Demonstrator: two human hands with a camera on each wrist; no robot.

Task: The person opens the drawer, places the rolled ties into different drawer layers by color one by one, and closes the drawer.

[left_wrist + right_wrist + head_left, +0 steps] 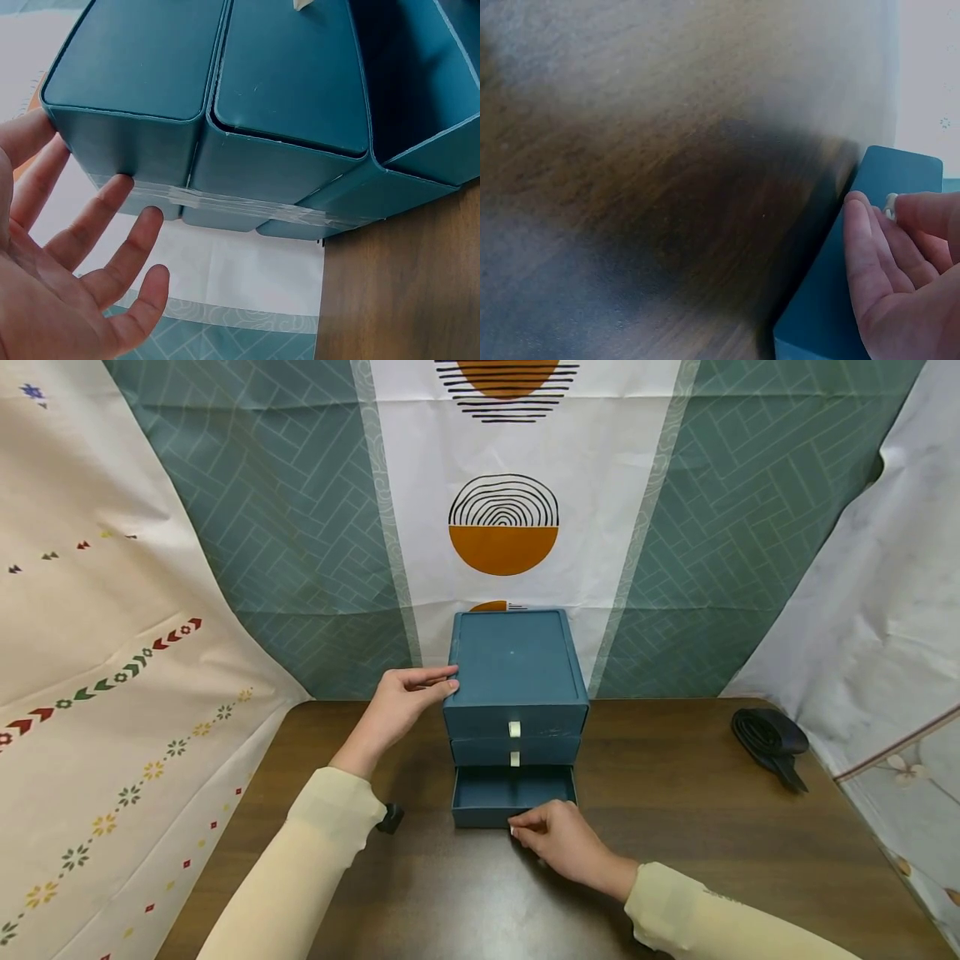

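Observation:
A blue three-drawer box (517, 660) stands at the back of the table, its upper two drawers closed. The bottom drawer (468, 817) is pulled out, and its visible inside holds nothing. My right hand (566, 843) pinches the small white knob (889, 205) on that drawer's front between thumb and fingers. My left hand (401, 706) touches the box's upper left side with its fingertips, the fingers spread and extended in the left wrist view. Clear tape (225, 201) runs across the side of the box.
A rolled black strap (772, 743) lies on the wooden table (697, 810) at the right. Near the left wrist shows a small black object (390, 818). Patterned cloth (300, 527) hangs behind the box and along both sides.

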